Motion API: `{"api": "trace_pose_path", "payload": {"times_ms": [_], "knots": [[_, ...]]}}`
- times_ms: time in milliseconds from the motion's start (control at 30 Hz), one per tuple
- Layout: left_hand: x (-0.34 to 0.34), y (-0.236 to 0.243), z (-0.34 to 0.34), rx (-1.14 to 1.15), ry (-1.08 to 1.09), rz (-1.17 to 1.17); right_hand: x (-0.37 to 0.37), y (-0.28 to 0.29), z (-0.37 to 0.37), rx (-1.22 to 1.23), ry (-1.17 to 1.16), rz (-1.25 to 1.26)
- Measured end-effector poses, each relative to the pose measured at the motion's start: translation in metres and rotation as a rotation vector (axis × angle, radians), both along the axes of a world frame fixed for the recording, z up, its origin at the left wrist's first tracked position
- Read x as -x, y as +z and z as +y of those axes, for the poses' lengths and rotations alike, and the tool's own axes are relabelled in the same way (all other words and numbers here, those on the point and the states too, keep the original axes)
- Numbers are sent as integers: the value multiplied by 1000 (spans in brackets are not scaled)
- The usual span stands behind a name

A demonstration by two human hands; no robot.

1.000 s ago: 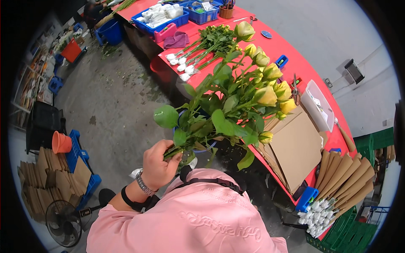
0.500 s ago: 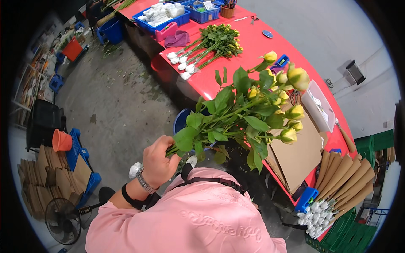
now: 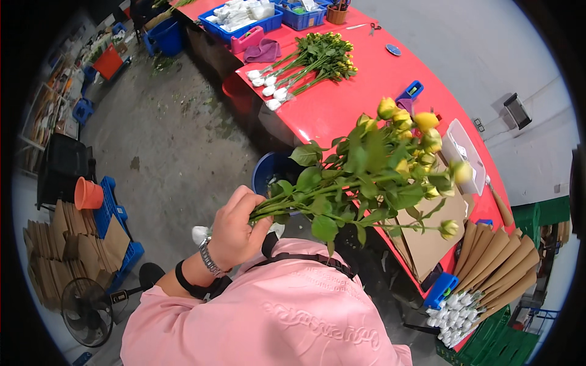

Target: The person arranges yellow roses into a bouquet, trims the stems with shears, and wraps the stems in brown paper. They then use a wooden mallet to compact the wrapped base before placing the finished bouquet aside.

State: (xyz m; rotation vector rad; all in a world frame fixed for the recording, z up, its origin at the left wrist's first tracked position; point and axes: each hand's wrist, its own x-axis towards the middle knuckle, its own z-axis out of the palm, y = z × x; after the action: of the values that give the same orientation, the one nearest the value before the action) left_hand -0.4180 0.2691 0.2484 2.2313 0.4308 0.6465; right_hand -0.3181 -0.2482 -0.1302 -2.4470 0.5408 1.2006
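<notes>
My left hand (image 3: 241,226) grips a bunch of long green stems with leaves and yellow roses (image 3: 427,122), held out sideways so the heads reach over the red table (image 3: 427,91) to the right. A white bulb-like end (image 3: 200,235) shows just left of my wrist; what it belongs to is unclear. Below the leaves, a blue bucket (image 3: 265,171) stands on the floor, partly hidden. Under the blooms on the table lie brown paper sheets (image 3: 415,250) and a white plastic tray (image 3: 464,143). My right hand does not show.
Bundled flowers (image 3: 317,61), a purple cloth (image 3: 262,50) and blue baskets (image 3: 241,24) lie farther along the table. Paper-wrapped cones (image 3: 500,256) fill its near right end. A fan (image 3: 86,311), pallet (image 3: 125,259), cardboard (image 3: 67,238) and orange bucket (image 3: 88,198) stand left.
My left hand has moved slightly up and rightward with the bunch. The rose heads have shifted rightward and turned, uncovering more of the table and the blue bucket behind.
</notes>
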Motion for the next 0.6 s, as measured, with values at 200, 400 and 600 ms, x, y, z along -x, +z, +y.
{"api": "trace_pose_path", "payload": {"times_ms": [200, 400, 600], "knots": [[2, 7, 5, -116, 59, 21, 1, -2, -2, 13, 14, 0], [8, 5, 21, -155, 83, 23, 0, -7, 3, 17, 29, 8], [14, -6, 44, 6, 5, 14, -4, -19, 14, -4, 38, -1]]}}
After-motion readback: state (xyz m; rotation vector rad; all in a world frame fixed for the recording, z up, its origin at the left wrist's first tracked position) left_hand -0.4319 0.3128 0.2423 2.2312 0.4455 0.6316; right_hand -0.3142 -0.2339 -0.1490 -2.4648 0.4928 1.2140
